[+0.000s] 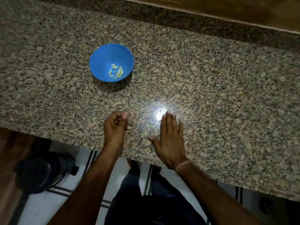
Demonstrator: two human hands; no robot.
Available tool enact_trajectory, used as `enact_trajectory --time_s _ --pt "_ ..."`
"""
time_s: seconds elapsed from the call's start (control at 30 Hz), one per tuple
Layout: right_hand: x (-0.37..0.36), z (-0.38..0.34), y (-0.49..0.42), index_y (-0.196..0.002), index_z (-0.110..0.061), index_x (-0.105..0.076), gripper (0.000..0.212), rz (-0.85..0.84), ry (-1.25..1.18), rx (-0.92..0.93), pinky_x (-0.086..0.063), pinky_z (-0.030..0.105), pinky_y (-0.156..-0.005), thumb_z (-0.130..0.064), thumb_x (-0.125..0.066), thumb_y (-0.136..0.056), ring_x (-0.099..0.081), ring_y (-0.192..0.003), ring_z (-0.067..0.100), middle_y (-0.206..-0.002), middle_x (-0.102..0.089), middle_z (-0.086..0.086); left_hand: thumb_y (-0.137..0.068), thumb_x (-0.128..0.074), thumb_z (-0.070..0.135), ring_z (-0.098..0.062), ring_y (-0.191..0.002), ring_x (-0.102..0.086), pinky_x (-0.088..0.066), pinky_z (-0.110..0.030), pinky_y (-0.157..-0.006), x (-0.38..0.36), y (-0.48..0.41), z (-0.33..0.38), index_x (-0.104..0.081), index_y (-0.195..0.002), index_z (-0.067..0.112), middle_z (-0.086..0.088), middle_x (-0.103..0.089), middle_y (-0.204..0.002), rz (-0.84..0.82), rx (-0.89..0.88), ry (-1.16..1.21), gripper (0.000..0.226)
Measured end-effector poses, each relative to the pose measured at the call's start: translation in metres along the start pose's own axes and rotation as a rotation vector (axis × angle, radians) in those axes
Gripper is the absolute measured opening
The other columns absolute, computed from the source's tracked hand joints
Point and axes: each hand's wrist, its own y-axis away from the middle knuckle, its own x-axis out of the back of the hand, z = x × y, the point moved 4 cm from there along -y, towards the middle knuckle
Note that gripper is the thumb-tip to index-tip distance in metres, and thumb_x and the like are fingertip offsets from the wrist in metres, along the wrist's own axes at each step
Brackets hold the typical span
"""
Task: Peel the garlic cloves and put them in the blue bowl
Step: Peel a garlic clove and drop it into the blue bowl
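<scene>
**On the worktop: peeled cloves in the bowl, both hands at the near edge**

Toward the left half of the speckled granite worktop (211, 78), about midway between its far and near edges, stands the blue bowl (103, 59). It sits upright, and a small heap of pale, peeled garlic cloves (116, 72) lies in its bottom, gathered toward the side nearest the person. Its shadow falls on the stone at its near side.

Both hands are down at the near edge, well apart from the bowl. The left hand (114, 125) lies just inside that edge, almost straight below the bowl in the view. Its fingers are curled into a loose fist with the thumb tip laid against them. Whether anything lies inside the fist cannot be told.

The right hand (170, 138) is beside it, a little further right, palm down over the stone. Its fingers (169, 122) are straight and close together and point toward the far edge, its thumb (154, 139) is spread out toward the left hand, and it grips nothing. A thin thread band (182, 165) circles its wrist. A bright glare (159, 114) shines on the stone at those fingertips.

Beyond the far edge runs a raised granite strip with brown wood (227, 8) behind it. Below the near edge show a white floor with dark stripes (90, 158), the person's dark trousers (146, 200), and a black rounded object (42, 174) at the left, too dim to name.
</scene>
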Motion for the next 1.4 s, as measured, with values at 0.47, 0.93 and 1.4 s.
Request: enact_trajectory --time_s 0.47,0.93,1.4 --pt "0.014 0.036 0.001 -0.164 -0.009 0.017 0.089 -0.043 0.009 0.033 0.003 0.057 -0.129 -0.069 -0.014 -0.107 0.027 -0.158 0.024 -0.171 0.028 0.009 -0.1 -0.05 -0.007 -0.004 -0.07 -0.069 -0.057 -0.017 -0.066 0.01 0.021 -0.02 -0.057 -0.087 0.011 -0.006 -0.072 -0.099 0.012 0.32 0.602 0.023" --pt "0.011 -0.024 -0.081 -0.166 -0.013 0.011 0.084 -0.033 0.023 0.288 0.012 0.053 -0.129 -0.067 -0.015 -0.107 0.021 -0.16 0.024 -0.173 0.019 0.009 -0.112 -0.041 0.028 -0.007 -0.059 -0.046 -0.046 -0.017 -0.053 0.037 0.034 -0.024 -0.056 -0.091 0.014 0.002 -0.05 -0.073 0.137 0.36 0.647 0.029" --pt "0.012 -0.012 -0.015 -0.164 -0.011 0.017 0.09 -0.073 0.057 0.322 0.006 0.052 -0.13 -0.069 -0.019 -0.105 0.025 -0.158 0.022 -0.171 0.026 0.01 -0.11 -0.042 0.014 -0.009 -0.057 -0.044 -0.041 -0.018 -0.048 0.04 0.043 -0.031 -0.048 -0.087 0.016 0.0 -0.049 -0.072 0.165 0.452 0.764 0.024"
